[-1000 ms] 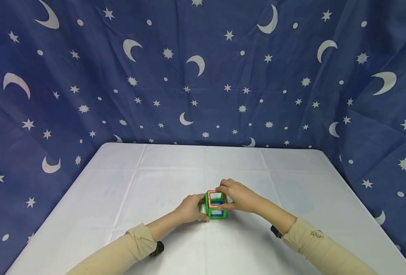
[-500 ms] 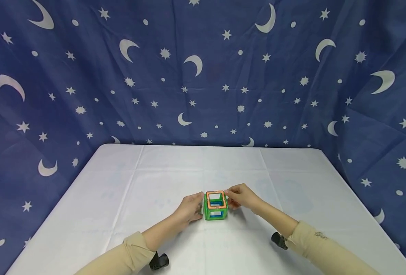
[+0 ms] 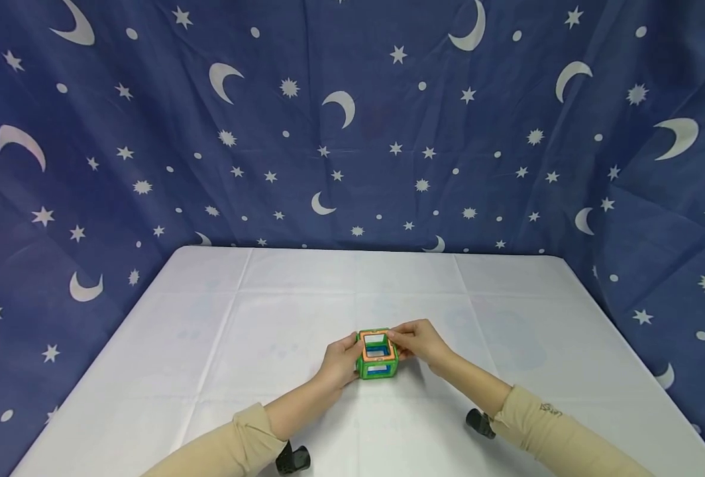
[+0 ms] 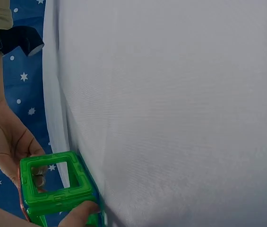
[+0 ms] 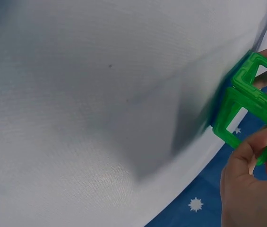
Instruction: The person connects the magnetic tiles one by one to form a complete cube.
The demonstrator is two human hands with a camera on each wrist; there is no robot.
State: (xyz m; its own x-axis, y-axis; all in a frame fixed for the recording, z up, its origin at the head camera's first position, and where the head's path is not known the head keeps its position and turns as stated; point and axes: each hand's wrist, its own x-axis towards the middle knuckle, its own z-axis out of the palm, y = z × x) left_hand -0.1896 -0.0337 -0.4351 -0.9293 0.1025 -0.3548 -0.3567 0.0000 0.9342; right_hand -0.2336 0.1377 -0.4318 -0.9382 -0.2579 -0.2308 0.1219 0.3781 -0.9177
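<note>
A small cube of see-through magnetic tiles (image 3: pixel 378 371) is between my two hands, near the middle of the table. Its top is an orange square frame, the visible sides are green, and blue shows at the bottom. My left hand (image 3: pixel 337 364) grips the left side, thumb at the top edge. At the right upper edge, my right hand (image 3: pixel 421 344) pinches the frame between thumb and finger. The left wrist view shows a green side (image 4: pixel 53 196) close up, with the left thumb (image 4: pixel 81 213) on it. Green tiles (image 5: pixel 251 101) also fill the right wrist view's right edge.
A white cloth covers the table (image 3: pixel 239 344). Behind and beside it hangs a blue curtain (image 3: pixel 388 119) with moons and stars. Black wrist cameras (image 3: pixel 293 458) are strapped under the forearms.
My right hand has gone from spanning the orange top to pinching its right edge. The left hand loosened, then took hold of the cube's left side again; the cube has turned slightly.
</note>
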